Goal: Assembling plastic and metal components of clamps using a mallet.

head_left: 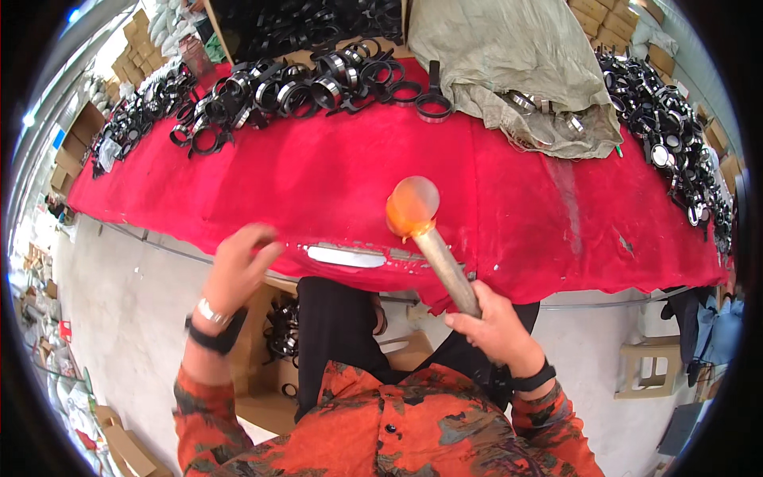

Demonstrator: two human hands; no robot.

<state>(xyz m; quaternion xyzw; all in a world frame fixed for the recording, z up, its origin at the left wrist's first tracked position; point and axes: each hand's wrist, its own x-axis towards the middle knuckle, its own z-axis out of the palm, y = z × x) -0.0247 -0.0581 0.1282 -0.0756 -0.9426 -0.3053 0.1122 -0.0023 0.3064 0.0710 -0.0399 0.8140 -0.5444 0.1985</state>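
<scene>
My right hand is wrapped round the pale handle of a mallet. Its round, translucent orange head points away from me, over the near part of the red cloth on the table. My left hand hovers at the near left edge of the cloth, thumb apart from its slightly blurred fingers, with nothing visible in it. To its right, a white strip shows at the table's edge.
Black ring-shaped parts with handles are heaped along the far side. More parts pile up at the right and far left. A greenish sack lies at the back. A cardboard box stands beside my legs, and a stool at the right.
</scene>
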